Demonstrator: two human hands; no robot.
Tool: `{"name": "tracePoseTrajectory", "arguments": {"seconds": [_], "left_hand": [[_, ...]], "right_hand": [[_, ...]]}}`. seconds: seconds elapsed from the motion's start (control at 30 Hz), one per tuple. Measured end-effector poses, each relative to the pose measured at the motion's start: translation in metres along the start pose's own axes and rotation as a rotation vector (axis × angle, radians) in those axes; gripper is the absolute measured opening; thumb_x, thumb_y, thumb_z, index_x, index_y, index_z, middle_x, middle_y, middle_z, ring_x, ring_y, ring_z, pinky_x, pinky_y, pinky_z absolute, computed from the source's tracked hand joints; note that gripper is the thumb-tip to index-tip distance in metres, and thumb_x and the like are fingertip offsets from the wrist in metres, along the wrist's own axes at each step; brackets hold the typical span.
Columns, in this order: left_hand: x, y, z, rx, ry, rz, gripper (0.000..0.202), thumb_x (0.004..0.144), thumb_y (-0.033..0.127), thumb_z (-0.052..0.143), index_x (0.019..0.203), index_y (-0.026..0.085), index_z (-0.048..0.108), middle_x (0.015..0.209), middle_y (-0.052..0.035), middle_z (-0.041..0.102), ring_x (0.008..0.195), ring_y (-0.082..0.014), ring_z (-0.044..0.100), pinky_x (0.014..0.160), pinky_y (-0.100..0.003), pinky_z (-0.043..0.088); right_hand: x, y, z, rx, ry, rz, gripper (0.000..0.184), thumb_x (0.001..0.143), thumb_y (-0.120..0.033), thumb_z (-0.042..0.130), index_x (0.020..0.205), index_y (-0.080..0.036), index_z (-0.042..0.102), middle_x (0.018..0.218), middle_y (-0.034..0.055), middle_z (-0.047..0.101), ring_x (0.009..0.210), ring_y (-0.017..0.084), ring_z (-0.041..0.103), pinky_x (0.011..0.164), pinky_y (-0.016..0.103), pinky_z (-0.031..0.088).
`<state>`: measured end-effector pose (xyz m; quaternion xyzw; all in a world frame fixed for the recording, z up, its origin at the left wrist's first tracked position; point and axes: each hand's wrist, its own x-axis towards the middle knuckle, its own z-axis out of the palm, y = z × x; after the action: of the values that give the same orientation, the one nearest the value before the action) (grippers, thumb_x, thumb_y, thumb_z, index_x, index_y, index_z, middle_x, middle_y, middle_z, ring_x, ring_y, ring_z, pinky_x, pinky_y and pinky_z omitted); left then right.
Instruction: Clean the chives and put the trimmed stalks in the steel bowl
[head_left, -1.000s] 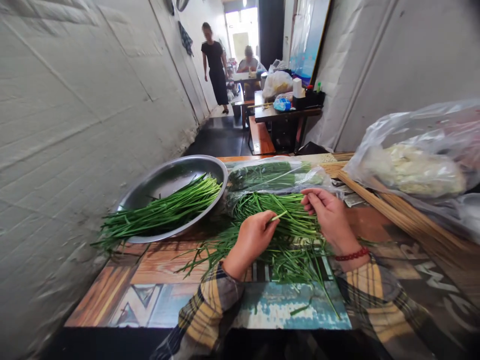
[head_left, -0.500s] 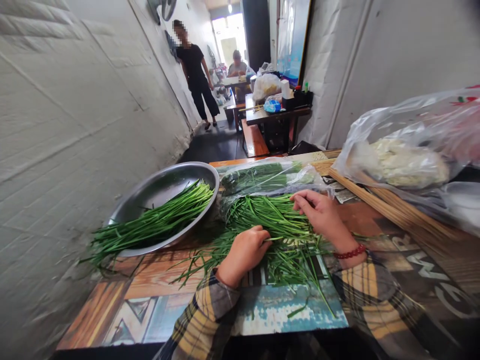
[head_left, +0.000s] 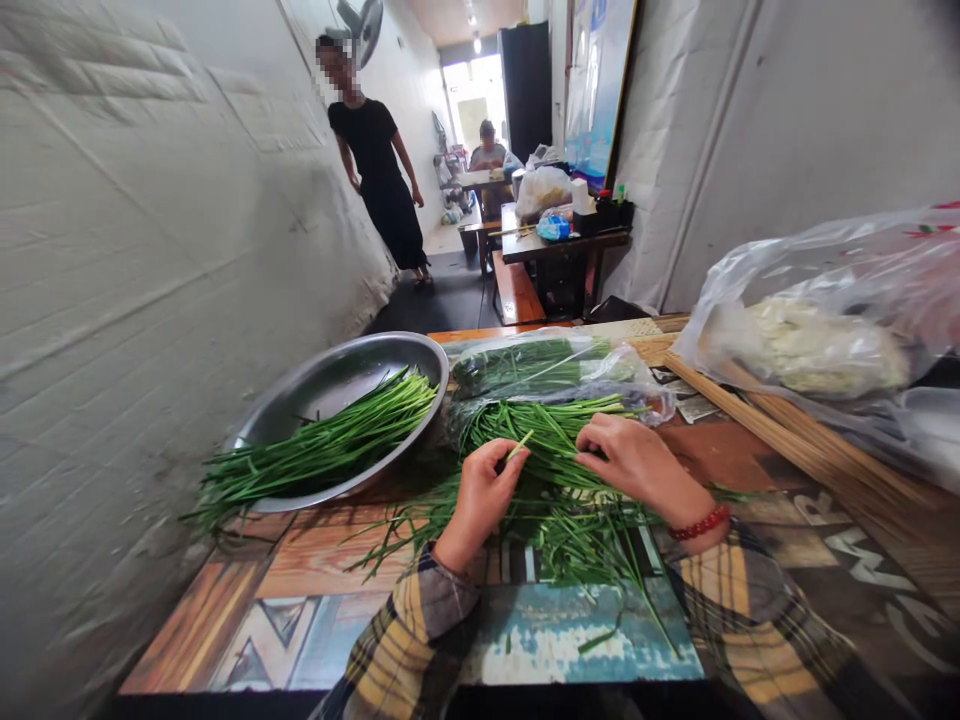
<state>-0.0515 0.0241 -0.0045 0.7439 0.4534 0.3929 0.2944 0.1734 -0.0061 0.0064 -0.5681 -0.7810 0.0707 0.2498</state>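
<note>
A loose pile of green garlic chives [head_left: 570,480] lies on the wooden table [head_left: 322,550] in front of me. My left hand [head_left: 484,495] pinches a single chive stalk [head_left: 517,446] that sticks up and to the right. My right hand [head_left: 634,462] rests on the pile with its fingers curled into the stalks. To the left, a steel basin [head_left: 337,385] holds a neat bundle of sorted chives [head_left: 322,450] that hangs over its near rim. Behind the pile a clear plastic bag with more chives [head_left: 547,365] lies on the table.
A bundle of bamboo skewers [head_left: 787,440] runs diagonally at the right, under a plastic bag of pale vegetables [head_left: 817,345]. A white wall [head_left: 150,260] closes the left side. A person in black [head_left: 375,170] walks down the aisle; another sits at a far table [head_left: 562,240].
My left hand has lifted a chive stalk out of the pile, and my right hand has drawn closer to it. The person in black has walked nearer along the aisle.
</note>
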Motion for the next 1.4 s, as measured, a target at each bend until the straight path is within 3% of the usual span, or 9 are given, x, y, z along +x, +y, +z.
{"name": "tracePoseTrajectory", "arguments": {"seconds": [0.2,0.3,0.47,0.6,0.73,0.93,1.13,1.3,1.4], "left_hand": [[-0.005,0.013,-0.005,0.007,0.191,0.155,0.015,0.089,0.025,0.056,0.089,0.016,0.068,0.077,-0.0019,0.061,0.072,-0.0135,0.057,0.065,-0.024,0.043],[-0.008,0.020,-0.010,0.032,0.294,0.249,0.017,0.089,0.022,0.056,0.102,0.018,0.067,0.088,-0.0039,0.060,0.082,-0.0149,0.057,0.071,-0.026,0.045],[-0.010,0.028,-0.014,0.091,0.029,0.401,0.021,0.089,0.021,0.057,0.108,0.021,0.067,0.107,-0.0080,0.065,0.100,-0.0197,0.056,0.088,-0.034,0.043],[-0.008,0.028,-0.013,0.149,-0.100,0.381,0.014,0.089,0.024,0.059,0.097,0.020,0.070,0.092,-0.0061,0.069,0.085,-0.0183,0.055,0.078,-0.033,0.042],[-0.006,0.026,-0.018,0.077,0.021,0.311,0.012,0.088,0.022,0.060,0.082,0.018,0.069,0.082,-0.0053,0.067,0.081,-0.0177,0.054,0.075,-0.032,0.041],[-0.008,0.037,-0.042,-0.212,0.138,0.289,0.014,0.089,0.022,0.058,0.085,0.019,0.070,0.087,-0.0048,0.065,0.085,-0.0175,0.057,0.077,-0.031,0.044],[-0.011,0.048,-0.064,-0.451,0.491,0.417,0.011,0.087,0.023,0.060,0.080,0.022,0.069,0.072,-0.0006,0.059,0.077,-0.0159,0.054,0.074,-0.029,0.043],[-0.008,0.044,-0.043,-0.111,0.077,0.173,0.015,0.085,0.026,0.061,0.074,0.018,0.067,0.073,-0.0021,0.060,0.076,-0.0157,0.053,0.070,-0.027,0.041],[-0.006,0.034,-0.022,-0.141,-0.034,0.040,0.023,0.086,0.031,0.058,0.069,0.016,0.062,0.068,-0.0006,0.056,0.069,-0.0135,0.050,0.065,-0.025,0.039]], "right_hand": [[0.005,-0.013,-0.001,0.345,0.203,-0.013,0.013,0.090,-0.024,0.053,0.084,-0.020,0.063,0.083,0.0029,0.066,0.074,0.015,0.060,0.069,0.027,0.045],[0.004,-0.023,0.002,0.445,0.156,-0.090,0.013,0.090,-0.025,0.053,0.088,-0.020,0.065,0.084,0.0027,0.068,0.077,0.015,0.062,0.072,0.027,0.047],[0.001,-0.034,0.007,0.523,0.010,-0.232,0.013,0.089,-0.027,0.056,0.091,-0.021,0.068,0.085,0.0028,0.069,0.078,0.015,0.063,0.072,0.027,0.048],[0.000,-0.030,0.002,0.639,0.014,-0.094,0.021,0.092,-0.033,0.053,0.091,-0.020,0.070,0.079,0.0025,0.069,0.073,0.015,0.063,0.069,0.027,0.049],[0.002,-0.023,0.004,0.805,-0.044,0.052,0.034,0.097,-0.038,0.040,0.099,-0.018,0.068,0.077,0.0034,0.069,0.067,0.014,0.064,0.063,0.026,0.051],[0.006,-0.019,0.032,0.492,0.059,-0.013,0.027,0.090,-0.024,0.052,0.114,-0.023,0.064,0.107,0.0061,0.070,0.096,0.020,0.065,0.090,0.037,0.050],[0.011,-0.015,0.038,0.438,0.073,-0.032,0.024,0.091,-0.023,0.051,0.111,-0.020,0.064,0.095,0.0057,0.068,0.084,0.017,0.063,0.079,0.032,0.051],[0.009,-0.020,0.030,0.558,0.071,0.069,0.022,0.091,-0.028,0.052,0.105,-0.021,0.067,0.098,0.0056,0.070,0.087,0.017,0.064,0.082,0.033,0.051],[0.007,-0.021,0.025,0.745,0.078,0.173,0.026,0.091,-0.036,0.051,0.100,-0.019,0.068,0.091,0.0052,0.071,0.080,0.017,0.066,0.074,0.031,0.052]]}}
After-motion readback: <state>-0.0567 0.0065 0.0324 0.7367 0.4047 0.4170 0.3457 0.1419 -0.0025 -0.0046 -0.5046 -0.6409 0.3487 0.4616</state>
